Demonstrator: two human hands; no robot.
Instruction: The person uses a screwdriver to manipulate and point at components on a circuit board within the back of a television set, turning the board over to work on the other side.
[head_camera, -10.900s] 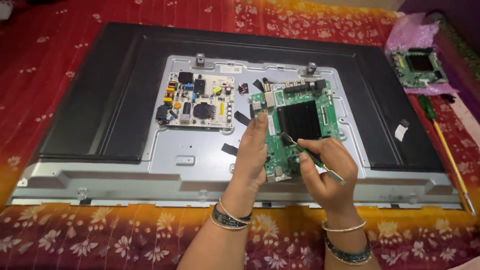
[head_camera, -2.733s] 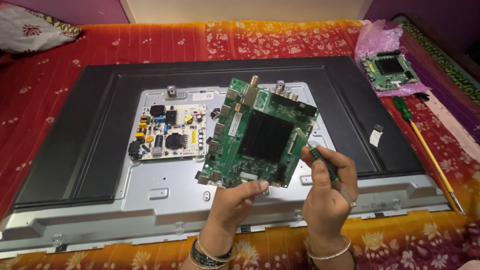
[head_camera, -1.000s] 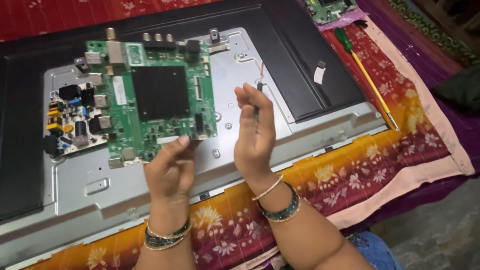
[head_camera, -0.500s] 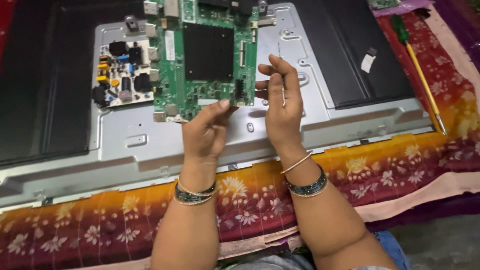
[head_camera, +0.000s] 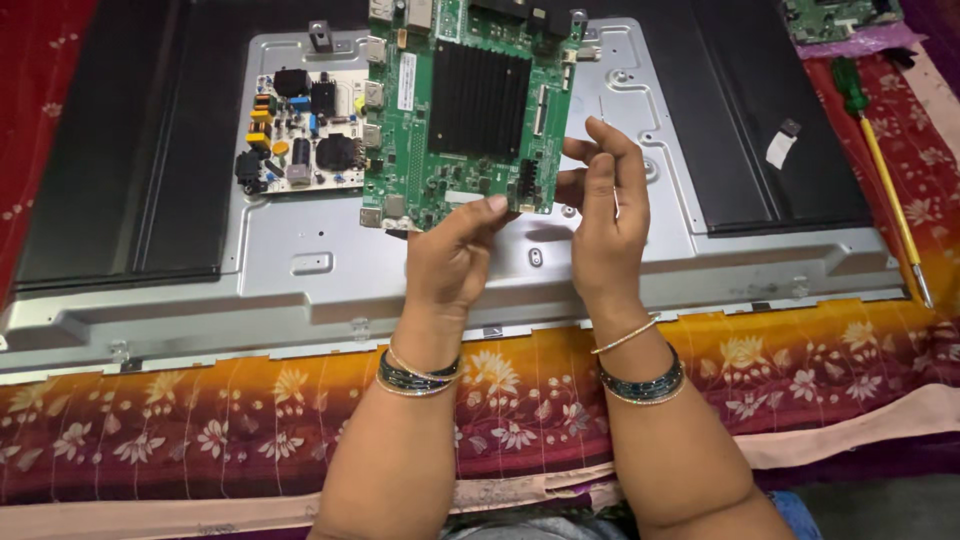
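Green circuit board (head_camera: 470, 110) with white label strip, in left hand (head_camera: 450, 255)

Green circuit board (head_camera: 462, 105) w/ black heat sink, held above the grey metal back of a flat TV panel (head_camera: 300, 270). Left hand (head_camera: 452, 252) pinches board's lower edge; right hand (head_camera: 604, 215) at its lower-right corner, fingers curled. Left of board: white power board (head_camera: 300, 135). Far right of board: green-handled screwdriver (head_camera: 882, 165) on red floral cloth (head_camera: 200, 440).
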